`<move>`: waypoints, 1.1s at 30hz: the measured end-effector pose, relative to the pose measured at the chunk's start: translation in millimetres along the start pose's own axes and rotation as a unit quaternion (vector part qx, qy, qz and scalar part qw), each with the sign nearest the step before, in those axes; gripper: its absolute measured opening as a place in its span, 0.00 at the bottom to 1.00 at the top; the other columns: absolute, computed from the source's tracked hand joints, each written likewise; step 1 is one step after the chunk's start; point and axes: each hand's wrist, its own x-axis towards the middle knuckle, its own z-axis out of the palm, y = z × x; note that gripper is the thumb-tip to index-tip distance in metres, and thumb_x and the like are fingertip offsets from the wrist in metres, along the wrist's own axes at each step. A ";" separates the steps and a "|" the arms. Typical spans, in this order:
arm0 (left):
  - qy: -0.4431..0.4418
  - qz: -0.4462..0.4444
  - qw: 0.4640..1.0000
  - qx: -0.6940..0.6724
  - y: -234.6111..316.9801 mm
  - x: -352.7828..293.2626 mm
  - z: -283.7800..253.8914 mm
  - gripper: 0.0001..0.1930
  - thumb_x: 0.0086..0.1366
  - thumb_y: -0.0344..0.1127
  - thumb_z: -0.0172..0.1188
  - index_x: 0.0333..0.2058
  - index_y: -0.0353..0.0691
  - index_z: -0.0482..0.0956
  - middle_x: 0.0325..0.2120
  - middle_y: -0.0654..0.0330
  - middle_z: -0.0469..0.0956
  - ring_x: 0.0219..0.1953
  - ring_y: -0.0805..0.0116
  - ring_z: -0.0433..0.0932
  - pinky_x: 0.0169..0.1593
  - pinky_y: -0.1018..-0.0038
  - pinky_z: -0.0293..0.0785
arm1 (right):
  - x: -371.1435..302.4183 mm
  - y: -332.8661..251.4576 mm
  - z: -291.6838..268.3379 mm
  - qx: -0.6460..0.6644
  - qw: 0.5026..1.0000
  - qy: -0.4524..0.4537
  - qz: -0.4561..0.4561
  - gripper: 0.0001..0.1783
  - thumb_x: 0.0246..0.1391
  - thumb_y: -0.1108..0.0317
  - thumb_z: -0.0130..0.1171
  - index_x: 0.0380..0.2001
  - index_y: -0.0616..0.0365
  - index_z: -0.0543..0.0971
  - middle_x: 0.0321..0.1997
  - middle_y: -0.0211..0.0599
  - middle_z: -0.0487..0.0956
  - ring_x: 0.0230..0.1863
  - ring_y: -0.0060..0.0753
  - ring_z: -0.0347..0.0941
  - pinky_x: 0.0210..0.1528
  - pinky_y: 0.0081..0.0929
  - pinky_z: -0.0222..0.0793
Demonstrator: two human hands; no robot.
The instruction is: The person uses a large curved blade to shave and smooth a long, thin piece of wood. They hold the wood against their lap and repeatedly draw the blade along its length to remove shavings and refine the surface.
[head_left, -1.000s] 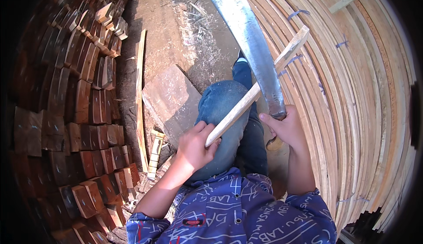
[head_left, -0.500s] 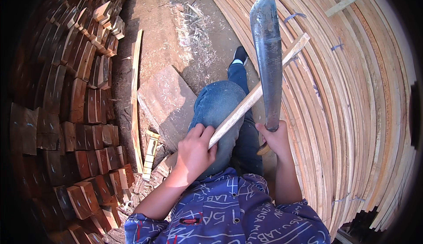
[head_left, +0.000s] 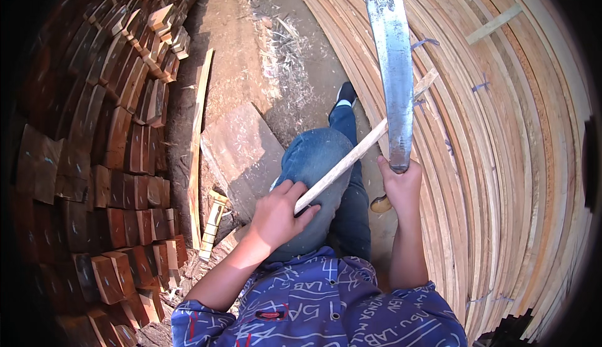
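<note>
My left hand (head_left: 279, 216) is closed around the near end of a pale wooden stick (head_left: 342, 166), which slants up and to the right across my bent knee (head_left: 316, 152). My right hand (head_left: 401, 183) grips a machete (head_left: 394, 71) by its handle, whose curved wooden butt shows below the fist. The broad steel blade points away from me and rises past the top edge of the view. From this angle the blade crosses in front of the stick's far part; whether the two touch I cannot tell.
Stacked dark timber blocks (head_left: 119, 203) rise along the left. Long planks (head_left: 476, 178) lie piled on the right, with bluish ties around some. A flat board (head_left: 241, 152), a narrow strip of wood (head_left: 200, 146) and a yellow piece (head_left: 214, 225) lie on the ground, with wood shavings (head_left: 288, 65) farther off.
The machete has moved up and slightly right with my right hand, and its blade now catches more light. The stick's far end has dropped a little; my left hand keeps its grip.
</note>
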 end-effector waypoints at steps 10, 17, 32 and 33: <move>0.000 0.017 1.000 -0.021 -0.5 5.7 -1.0 0.11 0.61 0.41 0.65 0.35 0.42 0.77 0.28 0.53 0.74 0.31 0.46 0.79 0.33 0.56 0.76 | -0.1 1.8 -10.7 0.123 0.986 -0.044 0.099 0.12 0.52 0.69 0.69 0.22 0.64 0.78 0.16 0.28 0.75 0.20 0.22 0.73 0.25 0.27 0.67; -0.003 0.014 0.999 -0.043 -4.1 6.0 -2.9 0.11 0.61 0.41 0.66 0.35 0.42 0.78 0.27 0.53 0.74 0.31 0.46 0.79 0.33 0.57 0.76 | 4.2 4.8 -17.4 0.006 0.998 -0.057 0.028 0.11 0.53 0.70 0.68 0.22 0.63 0.78 0.17 0.30 0.76 0.19 0.22 0.72 0.23 0.25 0.65; -0.007 0.010 0.999 -0.049 0.1 7.4 -1.6 0.13 0.60 0.40 0.67 0.36 0.36 0.79 0.28 0.49 0.74 0.30 0.44 0.78 0.33 0.57 0.73 | -4.5 28.3 -20.2 -0.012 0.996 -0.074 0.054 0.10 0.53 0.71 0.68 0.24 0.66 0.79 0.19 0.32 0.78 0.23 0.20 0.73 0.27 0.26 0.66; -0.004 0.003 0.998 -0.056 1.8 7.8 -1.8 0.14 0.60 0.39 0.67 0.37 0.34 0.79 0.28 0.48 0.74 0.30 0.43 0.77 0.33 0.57 0.72 | -8.2 31.2 -18.2 -0.032 0.996 -0.081 0.022 0.10 0.53 0.71 0.67 0.24 0.66 0.79 0.19 0.31 0.78 0.22 0.20 0.72 0.26 0.26 0.66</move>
